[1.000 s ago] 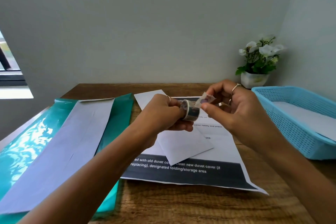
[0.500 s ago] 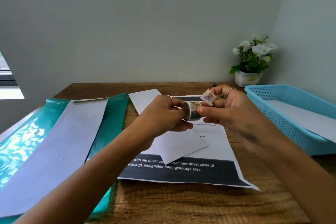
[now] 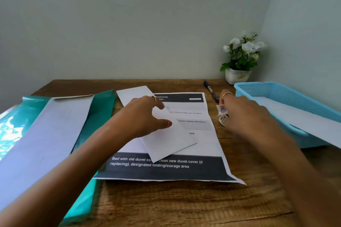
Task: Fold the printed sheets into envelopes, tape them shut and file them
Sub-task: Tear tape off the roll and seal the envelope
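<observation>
- The left hand (image 3: 145,114) lies with loose fingers on a folded white envelope (image 3: 166,134), which rests across a printed sheet (image 3: 201,142).
- The right hand (image 3: 243,114) pinches a small tape piece (image 3: 222,110) over the wooden surface (image 3: 184,204).
- A pen (image 3: 211,90) and blue basket (image 3: 273,92) sit near.

Wooden table (image 3: 184,206): printed sheet (image 3: 203,140), basket (image 3: 276,97), pen (image 3: 211,91).

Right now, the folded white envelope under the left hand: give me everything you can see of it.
The folded envelope is plain white paper, a long flat rectangle with crisp edges. It lies slanted on the printed sheet, its near corner overlapping the sheet's dark bottom band, its far end reaching past the sheet's top left onto the wooden table. The left hand rests on its middle, fingers extended. No tape visible on it.
</observation>
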`<state>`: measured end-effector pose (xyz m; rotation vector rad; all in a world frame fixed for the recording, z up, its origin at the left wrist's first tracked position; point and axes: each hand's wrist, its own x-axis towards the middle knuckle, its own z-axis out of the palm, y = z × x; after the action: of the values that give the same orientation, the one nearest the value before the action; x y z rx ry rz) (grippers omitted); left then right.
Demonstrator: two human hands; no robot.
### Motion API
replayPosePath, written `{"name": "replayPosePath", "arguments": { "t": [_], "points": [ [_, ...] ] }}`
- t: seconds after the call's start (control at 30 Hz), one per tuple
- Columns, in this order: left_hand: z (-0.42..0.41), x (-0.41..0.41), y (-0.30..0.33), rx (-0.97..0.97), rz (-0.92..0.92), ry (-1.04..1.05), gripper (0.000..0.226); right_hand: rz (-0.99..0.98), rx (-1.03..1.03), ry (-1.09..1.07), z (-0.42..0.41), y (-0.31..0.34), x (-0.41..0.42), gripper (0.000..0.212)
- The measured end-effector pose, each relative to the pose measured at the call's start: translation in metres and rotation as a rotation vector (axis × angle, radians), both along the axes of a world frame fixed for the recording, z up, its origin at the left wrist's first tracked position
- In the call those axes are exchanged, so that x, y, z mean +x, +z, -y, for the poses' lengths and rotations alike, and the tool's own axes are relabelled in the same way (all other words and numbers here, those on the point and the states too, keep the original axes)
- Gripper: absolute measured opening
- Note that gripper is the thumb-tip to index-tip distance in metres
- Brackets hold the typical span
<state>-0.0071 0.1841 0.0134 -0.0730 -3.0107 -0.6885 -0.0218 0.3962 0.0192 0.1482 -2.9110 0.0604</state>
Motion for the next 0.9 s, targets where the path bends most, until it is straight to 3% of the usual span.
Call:
{"name": "replayPosePath", "arguments": {
  "t": [0.13,0.33,0.67,0.77,0.9],
  "points": [
    [0.0,-0.001,0.0,-0.063,0.059,-0.006,0.062,0.04,-0.019,-0.024,-0.004,0.0,-0.002,0.049],
    [0.0,0.001,0.001,-0.129,0.135,-0.027,0.073,0.117,-0.227,0.051,-0.008,0.001,-0.011,0.042],
    [0.003,0.0,-0.004,-0.222,0.185,-0.033,0.082,0.388,-0.636,0.497,0.002,0.009,-0.006,0.035],
    [0.001,0.001,-0.004,-0.241,0.21,-0.043,0.087,0.449,-0.671,0.571,0.01,0.007,-0.001,0.048],
    [-0.002,0.001,-0.003,-0.272,0.221,-0.063,0.09,0.481,-0.704,0.624,0.017,-0.003,-0.003,0.017]
  ]
}}
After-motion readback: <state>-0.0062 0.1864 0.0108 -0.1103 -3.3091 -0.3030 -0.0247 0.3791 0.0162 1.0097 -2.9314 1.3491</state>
